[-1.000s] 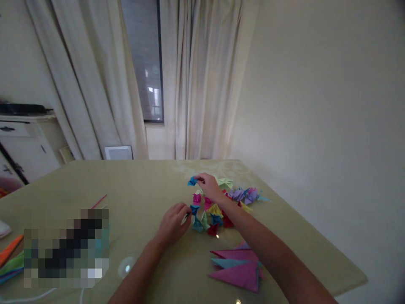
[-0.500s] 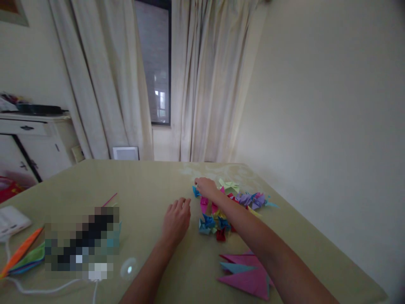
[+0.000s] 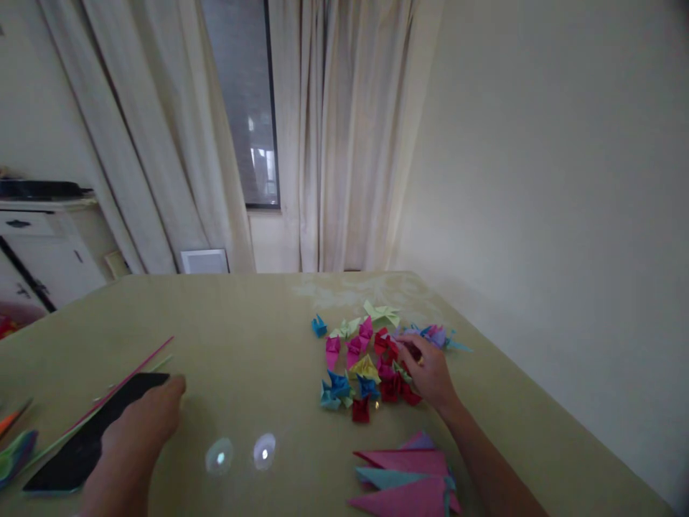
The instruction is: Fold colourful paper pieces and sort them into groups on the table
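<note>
Small folded-paper origami pieces in several colours cluster right of the table's middle. My right hand (image 3: 429, 368) is among them, thumb and forefinger pinched together at a red origami piece (image 3: 382, 342). A yellow origami piece (image 3: 365, 368) and a dark blue one (image 3: 369, 387) lie left of that hand. A blue origami piece (image 3: 319, 326) sits apart at the cluster's far left. At the left, my left hand (image 3: 141, 420) reaches over a flat black phone-like slab (image 3: 80, 449). Its fingers curl downward at the slab's right edge, and their tips are hidden.
Larger pointed pink and blue folded papers (image 3: 403, 481) lie near the table's front. Thin pink and green sticks (image 3: 126, 379) lie beside the slab. An orange pointed item (image 3: 11, 422) and a green-blue one (image 3: 16, 459) are at far left. A wall borders the table's right side.
My left hand has moved left from the table's middle to the black slab. My right hand has moved right and nearer, from the blue origami piece to the red ones. The view has shifted right.
</note>
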{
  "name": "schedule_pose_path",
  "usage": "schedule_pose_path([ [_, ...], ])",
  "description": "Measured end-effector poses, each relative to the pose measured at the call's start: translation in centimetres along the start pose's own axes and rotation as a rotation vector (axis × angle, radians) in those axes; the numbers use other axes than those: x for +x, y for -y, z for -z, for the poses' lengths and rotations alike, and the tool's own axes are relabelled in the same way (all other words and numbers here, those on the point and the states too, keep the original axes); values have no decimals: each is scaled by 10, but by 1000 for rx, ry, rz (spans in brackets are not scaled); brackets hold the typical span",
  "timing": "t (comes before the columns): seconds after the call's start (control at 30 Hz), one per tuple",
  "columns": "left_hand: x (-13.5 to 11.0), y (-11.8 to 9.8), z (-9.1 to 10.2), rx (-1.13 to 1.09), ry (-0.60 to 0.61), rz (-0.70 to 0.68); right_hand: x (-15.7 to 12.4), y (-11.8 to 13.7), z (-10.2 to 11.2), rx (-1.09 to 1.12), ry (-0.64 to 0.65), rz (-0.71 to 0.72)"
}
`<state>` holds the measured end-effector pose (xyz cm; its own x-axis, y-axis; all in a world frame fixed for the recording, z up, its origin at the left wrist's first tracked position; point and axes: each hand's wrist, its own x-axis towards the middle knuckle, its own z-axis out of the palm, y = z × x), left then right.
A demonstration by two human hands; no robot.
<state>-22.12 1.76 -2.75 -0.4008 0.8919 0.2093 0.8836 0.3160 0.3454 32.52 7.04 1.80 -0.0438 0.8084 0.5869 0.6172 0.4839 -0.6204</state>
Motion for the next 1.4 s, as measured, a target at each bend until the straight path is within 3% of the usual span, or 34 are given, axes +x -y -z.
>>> schedule_pose_path([
  [0.07,0,-34,-4,-43,48,-96,-3,-1,0,21,-19,-9],
  [0.2,-8,-121,-20,-334,-53,-473,-4,2,-3,35,9,23],
  [0.3,-18,-158,-43,-456,-93,-647,-6,4,-3,13,25,40],
  [0.47,-29,-159,-75,-359,-128,-634,-5,7,2,0,-20,34],
  [0.63,-25,-158,-83,-307,-37,-676,-1,5,4,-10,-99,-5],
  [0.83,-3,-182,-93,-298,33,-662,1,-5,3,-27,-107,-34],
  [1.0,-8,-189,-89,-384,-34,-594,2,-8,11,-127,5,-44],
  [1.2,-47,-200,-70,-676,-9,-430,3,-9,35,-491,181,-178],
  [1.27,-62,-213,-65,-684,1,-508,3,-12,41,-555,238,-237],
  [1.4,-85,-237,-61,-563,98,-815,2,-22,46,-588,298,-295],
])
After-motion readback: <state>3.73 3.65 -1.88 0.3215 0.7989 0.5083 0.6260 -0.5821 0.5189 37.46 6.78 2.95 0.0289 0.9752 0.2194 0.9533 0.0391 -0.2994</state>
